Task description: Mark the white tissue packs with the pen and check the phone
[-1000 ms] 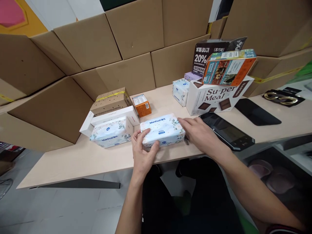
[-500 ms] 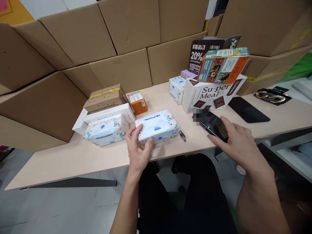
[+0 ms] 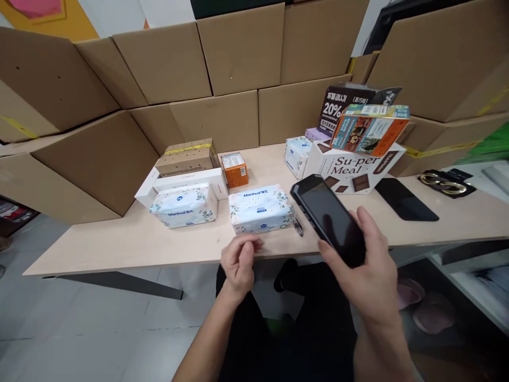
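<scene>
Black handheld device (image 3: 328,220) clasped in right hand (image 3: 368,276) grip | left hand (image 3: 238,260) loosely curled, empty, near tissue pack (image 3: 260,208)

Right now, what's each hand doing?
Left hand: loosely curled, holding nothing, just short of the tissue pack.
Right hand: closed on the phone.

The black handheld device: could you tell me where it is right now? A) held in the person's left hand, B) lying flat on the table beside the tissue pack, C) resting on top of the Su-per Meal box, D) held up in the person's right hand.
D: the right hand grips the black handheld device above the table edge, while the left hand is empty.
</scene>
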A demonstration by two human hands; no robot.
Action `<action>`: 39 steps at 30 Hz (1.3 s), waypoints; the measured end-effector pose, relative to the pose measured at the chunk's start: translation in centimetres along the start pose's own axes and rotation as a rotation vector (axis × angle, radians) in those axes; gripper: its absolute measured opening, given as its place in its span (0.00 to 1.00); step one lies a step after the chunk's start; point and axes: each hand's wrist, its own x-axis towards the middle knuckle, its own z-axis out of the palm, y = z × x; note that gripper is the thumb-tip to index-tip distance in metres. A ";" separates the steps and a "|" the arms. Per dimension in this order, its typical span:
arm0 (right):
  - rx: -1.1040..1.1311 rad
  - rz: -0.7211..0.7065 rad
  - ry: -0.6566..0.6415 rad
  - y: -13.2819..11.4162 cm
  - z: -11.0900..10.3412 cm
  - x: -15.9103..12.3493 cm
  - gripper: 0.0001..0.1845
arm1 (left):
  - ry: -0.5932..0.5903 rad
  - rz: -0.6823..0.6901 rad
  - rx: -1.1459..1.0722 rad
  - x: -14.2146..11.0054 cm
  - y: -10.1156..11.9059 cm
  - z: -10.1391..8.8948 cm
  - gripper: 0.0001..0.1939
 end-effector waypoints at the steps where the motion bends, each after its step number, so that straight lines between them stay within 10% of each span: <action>1: 0.024 -0.042 0.003 -0.9 0.2 -0.2 0.46 | -0.050 -0.116 -0.116 -0.1 0.2 0.8 0.13; 10: 0.059 -0.289 0.074 -4.4 3.3 -1.9 0.46 | -0.088 -0.642 -0.684 2.0 -0.4 4.7 0.23; 39: 0.008 -0.374 0.093 -4.4 4.8 -2.1 0.46 | -0.074 -0.763 -0.842 2.2 -0.4 3.9 0.17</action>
